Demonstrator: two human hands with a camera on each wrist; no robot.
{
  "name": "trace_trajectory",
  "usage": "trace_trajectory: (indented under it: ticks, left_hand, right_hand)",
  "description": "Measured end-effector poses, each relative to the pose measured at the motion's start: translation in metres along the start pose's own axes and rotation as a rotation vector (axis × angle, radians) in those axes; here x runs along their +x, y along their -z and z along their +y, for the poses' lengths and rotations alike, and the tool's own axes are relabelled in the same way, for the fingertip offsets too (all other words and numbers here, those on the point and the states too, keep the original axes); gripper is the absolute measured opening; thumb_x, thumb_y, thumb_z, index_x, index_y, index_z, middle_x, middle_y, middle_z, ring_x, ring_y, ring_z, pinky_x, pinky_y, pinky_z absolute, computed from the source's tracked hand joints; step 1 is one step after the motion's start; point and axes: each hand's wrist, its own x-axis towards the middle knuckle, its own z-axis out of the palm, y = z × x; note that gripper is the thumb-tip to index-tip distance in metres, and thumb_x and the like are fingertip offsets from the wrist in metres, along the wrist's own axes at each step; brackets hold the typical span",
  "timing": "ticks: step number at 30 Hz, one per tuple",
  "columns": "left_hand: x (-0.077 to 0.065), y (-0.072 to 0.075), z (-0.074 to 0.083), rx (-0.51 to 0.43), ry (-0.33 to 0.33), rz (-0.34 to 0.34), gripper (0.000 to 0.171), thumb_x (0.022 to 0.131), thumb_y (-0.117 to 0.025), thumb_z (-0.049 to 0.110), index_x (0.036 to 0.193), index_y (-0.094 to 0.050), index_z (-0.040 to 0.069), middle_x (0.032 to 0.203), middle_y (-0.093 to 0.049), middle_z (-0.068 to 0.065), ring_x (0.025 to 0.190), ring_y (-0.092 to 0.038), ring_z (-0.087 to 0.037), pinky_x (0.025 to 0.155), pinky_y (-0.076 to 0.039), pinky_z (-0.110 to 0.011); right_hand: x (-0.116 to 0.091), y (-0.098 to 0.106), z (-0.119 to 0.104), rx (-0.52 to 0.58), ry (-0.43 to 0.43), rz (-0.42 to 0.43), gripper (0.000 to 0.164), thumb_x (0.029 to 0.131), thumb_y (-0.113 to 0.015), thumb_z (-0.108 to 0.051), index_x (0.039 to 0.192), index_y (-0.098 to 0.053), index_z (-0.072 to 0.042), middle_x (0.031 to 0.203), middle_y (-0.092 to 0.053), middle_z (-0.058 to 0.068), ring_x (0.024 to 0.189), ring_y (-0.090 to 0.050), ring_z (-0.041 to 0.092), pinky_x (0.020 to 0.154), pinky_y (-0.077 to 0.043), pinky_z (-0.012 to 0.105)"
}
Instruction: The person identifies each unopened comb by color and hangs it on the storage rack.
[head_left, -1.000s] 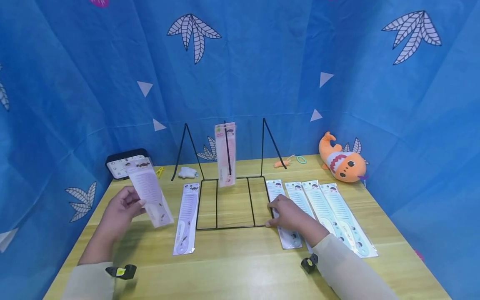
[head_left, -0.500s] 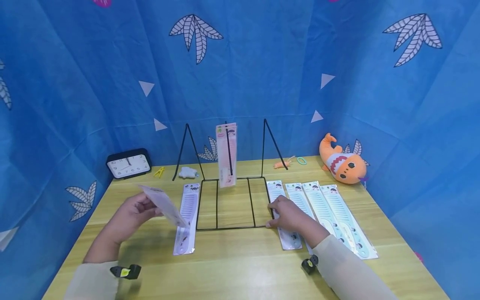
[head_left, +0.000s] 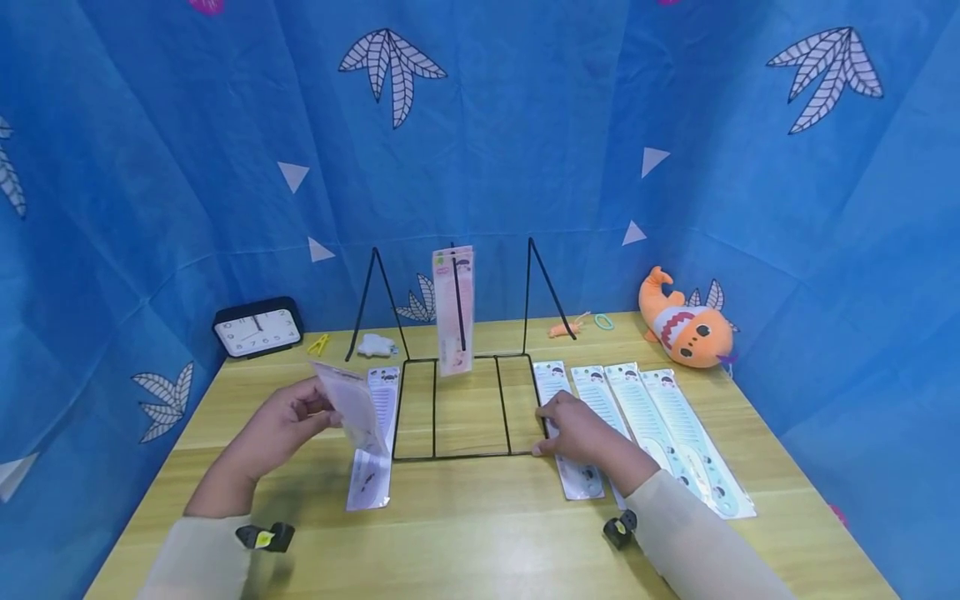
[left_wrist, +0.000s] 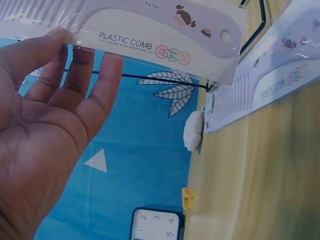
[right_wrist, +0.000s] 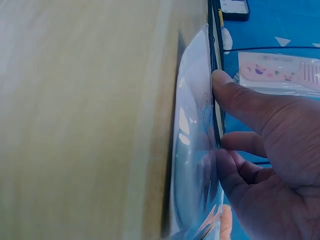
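Note:
My left hand pinches a purple plastic comb in a clear sleeve by its long edge, thumb on one side and fingers on the other. This comb is raised and tilted, overlapping a second purple packaged comb on the table in the head view. With thumb and fingers, my right hand grips the right side bar of a black wire rack. From the rack's middle hook hangs a packaged pink comb. Beside the right hand lies a blue packaged comb, partly hidden by it.
Several more blue packaged combs lie to the right on the wooden table. At the back are a clock, a yellow clip, a small white toy, a small orange toy, a teal ring and an orange plush shark.
My left hand has moved right, toward the rack, and turned the purple comb so it is seen more edge-on. The right hand keeps its place on the rack.

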Motion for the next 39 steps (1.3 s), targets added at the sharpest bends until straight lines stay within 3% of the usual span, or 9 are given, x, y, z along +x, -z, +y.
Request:
trace_trajectory:
  ticks: [7,15,21,24,31,39]
  left_hand:
    - [0.007,-0.001,0.005,0.008,-0.023,0.022,0.035,0.106,-0.068,0.001,0.140,-0.067,0.009,0.134,-0.074,-0.014,0.119,-0.073,-0.017,0.094,-0.065,-0.024]
    - [0.006,-0.004,0.008,-0.002,-0.010,0.048,0.030,0.106,-0.065,-0.003,0.134,-0.068,0.005,0.132,-0.074,-0.018,0.124,-0.072,-0.035,0.093,-0.066,-0.025]
    - [0.007,-0.007,0.009,-0.024,-0.016,0.054,0.024,0.108,-0.063,-0.002,0.130,-0.068,0.005,0.128,-0.074,-0.017,0.115,-0.073,-0.015,0.091,-0.067,-0.026]
    - [0.009,-0.007,0.009,-0.040,-0.018,0.050,0.020,0.110,-0.060,0.000,0.128,-0.067,0.002,0.126,-0.072,-0.019,0.110,-0.073,-0.011,0.090,-0.068,-0.028]
    - [0.019,-0.010,0.009,-0.017,0.079,0.119,0.017,0.114,-0.056,0.011,0.129,-0.062,0.005,0.129,-0.070,-0.018,0.112,-0.073,-0.027,0.085,-0.070,-0.032]
    - [0.048,-0.020,0.029,0.051,0.214,0.265,0.019,0.114,-0.054,0.015,0.131,-0.058,0.006,0.122,-0.067,-0.018,0.110,-0.071,-0.032,0.084,-0.072,-0.039]
  right_hand:
    - [0.001,0.003,0.001,-0.007,0.004,0.012,0.075,0.089,-0.092,-0.038,0.149,-0.065,-0.003,0.139,-0.062,0.014,0.119,-0.064,0.026,0.108,-0.059,0.047]
    - [0.001,0.000,0.001,0.008,0.001,0.001,0.073,0.090,-0.092,-0.037,0.149,-0.065,-0.004,0.139,-0.062,0.014,0.116,-0.063,0.024,0.106,-0.059,0.046]
    - [0.000,0.000,-0.001,-0.014,0.013,0.016,0.072,0.089,-0.093,-0.036,0.147,-0.067,-0.003,0.135,-0.063,0.013,0.111,-0.062,0.022,0.102,-0.059,0.044]
    - [-0.001,0.000,-0.002,-0.017,0.027,0.015,0.071,0.089,-0.093,-0.034,0.146,-0.067,-0.001,0.133,-0.064,0.013,0.108,-0.062,0.021,0.100,-0.059,0.045]
    - [-0.002,0.000,-0.003,-0.014,0.021,0.012,0.071,0.089,-0.092,-0.035,0.147,-0.067,-0.002,0.134,-0.063,0.013,0.109,-0.062,0.021,0.102,-0.059,0.044]
    - [-0.001,0.001,-0.003,-0.008,0.014,0.004,0.071,0.089,-0.092,-0.034,0.147,-0.067,-0.002,0.133,-0.063,0.013,0.109,-0.062,0.021,0.101,-0.059,0.045]
